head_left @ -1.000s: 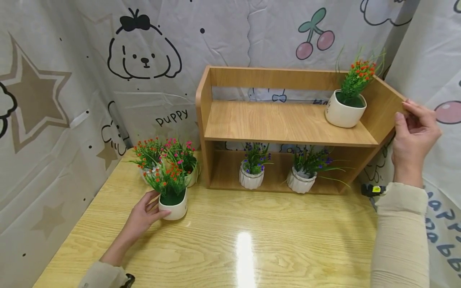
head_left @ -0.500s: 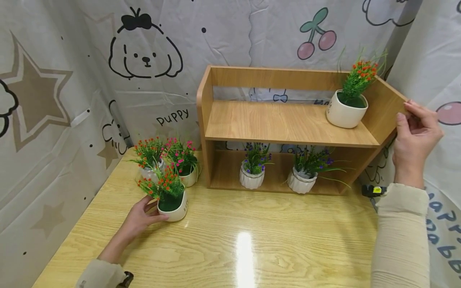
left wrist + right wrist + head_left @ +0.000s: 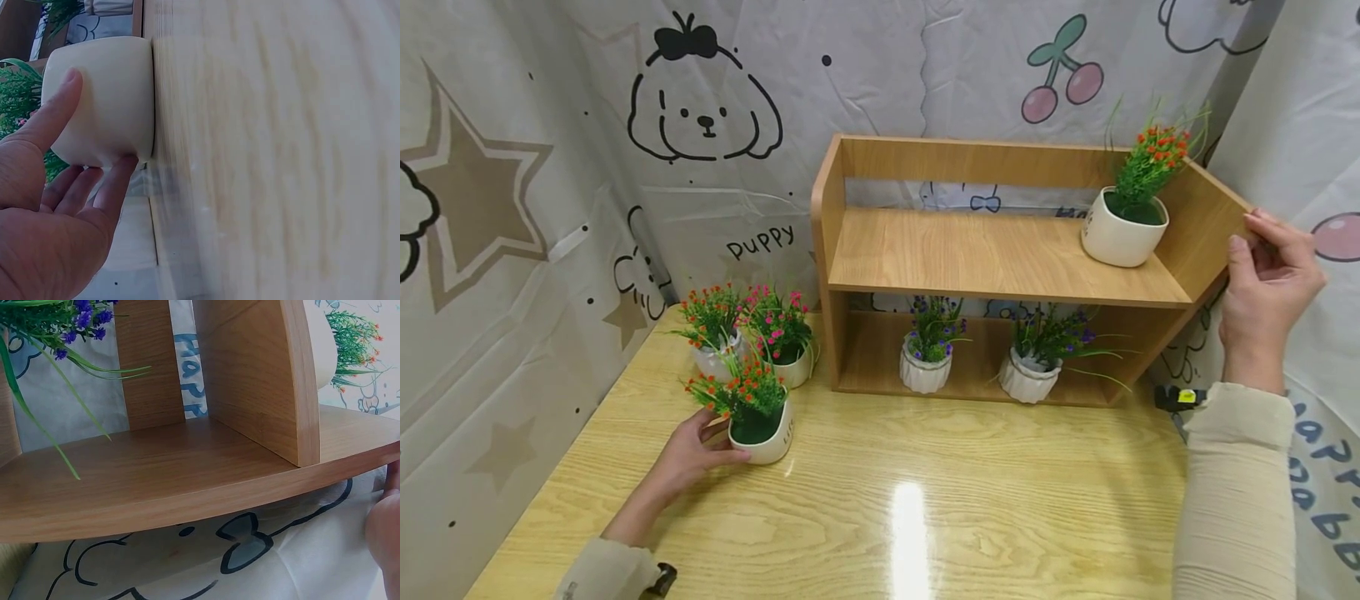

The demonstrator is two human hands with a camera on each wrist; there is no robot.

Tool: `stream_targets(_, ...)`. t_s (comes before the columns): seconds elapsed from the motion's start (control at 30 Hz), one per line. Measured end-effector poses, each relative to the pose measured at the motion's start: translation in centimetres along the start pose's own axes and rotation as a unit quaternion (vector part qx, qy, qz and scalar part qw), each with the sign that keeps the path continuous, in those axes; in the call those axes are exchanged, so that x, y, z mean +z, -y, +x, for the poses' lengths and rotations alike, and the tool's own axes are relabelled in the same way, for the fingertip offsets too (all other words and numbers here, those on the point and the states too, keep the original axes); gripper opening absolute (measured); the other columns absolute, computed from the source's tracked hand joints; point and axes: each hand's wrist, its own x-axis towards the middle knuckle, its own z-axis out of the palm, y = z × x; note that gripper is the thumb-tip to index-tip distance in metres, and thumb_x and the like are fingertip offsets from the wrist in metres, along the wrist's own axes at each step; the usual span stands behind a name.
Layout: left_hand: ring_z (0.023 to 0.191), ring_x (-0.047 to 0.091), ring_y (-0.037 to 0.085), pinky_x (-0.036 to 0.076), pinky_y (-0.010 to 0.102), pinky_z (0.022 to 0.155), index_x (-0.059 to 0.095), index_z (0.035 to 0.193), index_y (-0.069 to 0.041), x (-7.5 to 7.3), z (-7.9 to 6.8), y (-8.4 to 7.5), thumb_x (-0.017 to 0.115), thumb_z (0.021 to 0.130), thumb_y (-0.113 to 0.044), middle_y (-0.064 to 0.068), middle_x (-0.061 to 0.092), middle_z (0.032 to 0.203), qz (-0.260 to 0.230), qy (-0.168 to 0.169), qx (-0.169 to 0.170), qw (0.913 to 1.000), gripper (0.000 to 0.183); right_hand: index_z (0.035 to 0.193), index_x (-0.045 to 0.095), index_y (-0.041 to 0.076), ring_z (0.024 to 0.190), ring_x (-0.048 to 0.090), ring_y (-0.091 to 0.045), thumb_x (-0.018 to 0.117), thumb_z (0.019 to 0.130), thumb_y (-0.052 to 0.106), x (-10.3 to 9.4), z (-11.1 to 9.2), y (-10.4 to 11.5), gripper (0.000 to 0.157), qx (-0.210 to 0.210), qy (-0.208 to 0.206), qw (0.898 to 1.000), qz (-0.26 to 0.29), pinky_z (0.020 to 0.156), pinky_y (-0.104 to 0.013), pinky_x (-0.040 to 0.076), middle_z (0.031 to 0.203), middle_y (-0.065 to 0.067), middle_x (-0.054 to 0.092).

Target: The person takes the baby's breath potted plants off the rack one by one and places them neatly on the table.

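Observation:
My left hand (image 3: 688,454) grips the side of a white pot (image 3: 767,446) of orange artificial flowers on the table, at the left in the head view. The left wrist view has the thumb flat along the pot (image 3: 103,103) and the fingertips at another side of it; its base sits at the tabletop. Dark lettering shows on the pot's right side. At the far right my right hand (image 3: 1270,292) holds the front edge of the wooden shelf's (image 3: 1000,254) right side panel, fingers bent. Only part of that hand (image 3: 384,540) enters the right wrist view.
Behind the gripped pot stand an orange-flowered pot (image 3: 711,358) and a pink-flowered pot (image 3: 793,371). On the upper shelf is another orange-flowered pot (image 3: 1123,237). Two ribbed pots with purple flowers, one left (image 3: 925,371) and one right (image 3: 1030,379), occupy the lower shelf. Printed curtains hang behind.
The pot in my left hand has turned, bringing its lettering into view on the right side, and its flowers now lean left. My right hand stays at the shelf panel.

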Motion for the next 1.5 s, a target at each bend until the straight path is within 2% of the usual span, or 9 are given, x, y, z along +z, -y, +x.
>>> stream_targets(0.5, 0.148, 0.034, 0.052, 0.043, 0.05, 0.113, 0.019, 0.16, 0.007, -0.1, 0.0, -0.2, 0.089, 0.082, -0.014, 0.034, 0.028, 0.163, 0.009, 0.001, -0.031, 0.9995, 0.107, 0.107, 0.073, -0.015, 0.121, 0.062, -0.027, 0.062, 0.088, -0.022, -0.1, 0.1, -0.2, 0.023, 0.002, -0.001, 1.0, 0.009, 0.111, -0.031, 0.048, 0.114, -0.014, 0.064)
stream_targets(0.63, 0.151, 0.029, 0.051, 0.04, 0.049, 0.116, 0.001, 0.165, -0.001, -0.5, -0.5, -1.0, 0.088, 0.083, -0.012, 0.033, 0.019, 0.167, -0.015, -0.005, -0.038, 0.9992, 0.12, 0.107, 0.072, -0.016, 0.121, 0.062, -0.028, 0.062, 0.087, -0.023, 0.0, 0.2, -0.2, 0.023, 0.001, -0.002, 1.0, 0.017, 0.11, -0.031, 0.049, 0.113, -0.014, 0.064)
stream_targets(0.7, 0.153, 0.026, 0.05, 0.042, 0.041, 0.117, -0.005, 0.167, -0.01, -1.1, -0.9, -1.9, 0.089, 0.082, -0.01, 0.029, 0.011, 0.17, -0.019, -0.021, -0.028, 0.9992, 0.126, 0.107, 0.072, -0.015, 0.12, 0.062, -0.027, 0.062, 0.088, -0.022, 0.0, 0.1, -0.2, 0.023, 0.0, 0.0, 1.0, 0.013, 0.11, -0.03, 0.049, 0.113, -0.014, 0.064)
stream_targets(0.8, 0.155, 0.022, 0.045, 0.041, 0.019, 0.115, -0.003, 0.168, -0.023, -2.1, -1.5, -4.1, 0.087, 0.083, -0.005, 0.018, 0.006, 0.174, -0.007, -0.066, 0.028, 0.9974, 0.125, 0.107, 0.073, -0.014, 0.12, 0.062, -0.026, 0.062, 0.088, -0.021, 0.0, 0.0, -0.2, 0.023, -0.002, 0.004, 1.0, 0.001, 0.11, -0.03, 0.048, 0.113, -0.013, 0.064)
stream_targets(0.9, 0.155, 0.027, 0.027, 0.035, 0.005, 0.11, 0.01, 0.167, -0.028, -2.8, -1.9, -6.9, 0.085, 0.08, 0.006, 0.006, 0.016, 0.173, 0.01, -0.129, 0.117, 0.9847, 0.12, 0.107, 0.073, -0.014, 0.12, 0.062, -0.026, 0.063, 0.088, -0.021, 0.0, 0.0, -0.2, 0.023, -0.001, 0.003, 1.0, 0.002, 0.111, -0.03, 0.048, 0.114, -0.013, 0.064)
stream_targets(1.07, 0.147, 0.036, 0.01, 0.034, 0.013, 0.116, 0.024, 0.165, -0.019, -2.4, -1.9, -12.5, 0.084, 0.065, 0.025, 0.001, 0.032, 0.166, 0.035, -0.197, 0.258, 0.9451, 0.124, 0.107, 0.073, -0.015, 0.119, 0.062, -0.026, 0.063, 0.088, -0.021, 0.0, 0.0, -0.1, 0.022, -0.006, 0.002, 1.0, 0.004, 0.111, -0.031, 0.048, 0.114, -0.013, 0.064)
stream_targets(1.13, 0.148, 0.037, 0.013, 0.034, 0.018, 0.119, 0.027, 0.164, -0.015, -1.6, -1.7, -14.7, 0.085, 0.061, 0.027, 0.003, 0.035, 0.164, 0.035, -0.197, 0.303, 0.9317, 0.125, 0.107, 0.073, -0.015, 0.12, 0.062, -0.026, 0.063, 0.088, -0.021, -0.1, 0.0, -0.1, 0.022, -0.008, 0.003, 1.0, 0.003, 0.111, -0.031, 0.048, 0.114, -0.013, 0.064)
stream_targets(1.2, 0.149, 0.037, 0.015, 0.033, 0.022, 0.121, 0.029, 0.163, -0.013, -0.4, -1.2, -16.8, 0.084, 0.061, 0.027, 0.003, 0.037, 0.164, 0.026, -0.185, 0.331, 0.9249, 0.124, 0.108, 0.073, -0.014, 0.121, 0.062, -0.026, 0.063, 0.089, -0.02, -0.2, 0.0, -0.1, 0.022, -0.009, 0.004, 1.0, -0.002, 0.11, -0.03, 0.048, 0.114, -0.013, 0.064)
stream_targets(1.5, 0.149, 0.04, 0.027, 0.033, 0.038, 0.125, 0.033, 0.162, -0.014, 7.2, 2.7, -23.8, 0.08, 0.078, 0.014, 0.005, 0.04, 0.164, -0.056, -0.113, 0.39, 0.9121, 0.1, 0.107, 0.073, -0.013, 0.123, 0.061, -0.028, 0.063, 0.089, -0.02, -0.2, 0.0, -0.1, 0.022, -0.005, 0.003, 1.0, 0.0, 0.112, -0.031, 0.048, 0.115, -0.013, 0.064)
